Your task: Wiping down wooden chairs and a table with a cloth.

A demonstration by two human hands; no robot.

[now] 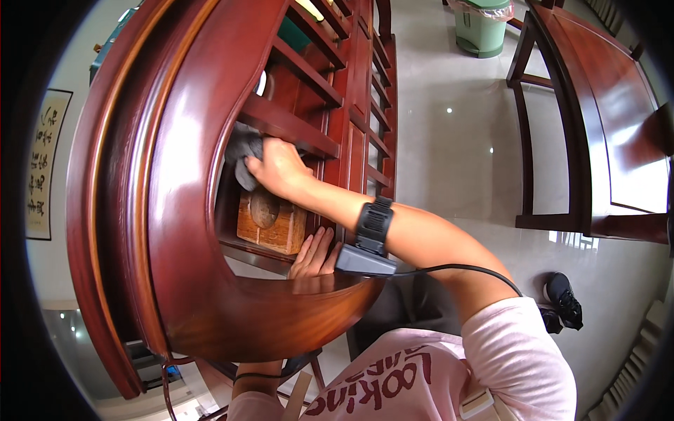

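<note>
Grey cloth (243, 146) is bunched in the curled right hand (283, 167).

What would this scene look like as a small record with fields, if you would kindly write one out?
Right hand: closed on a bunched grey cloth, the hand reaching inside the bench
Left hand: fingers extended at the box; whether they touch it is unclear
Box: brown wood, rounded hollow in one face
Bench: glossy red-brown wood, with slats and a broad curved armrest
Floor: green bin, dark shoes
</note>
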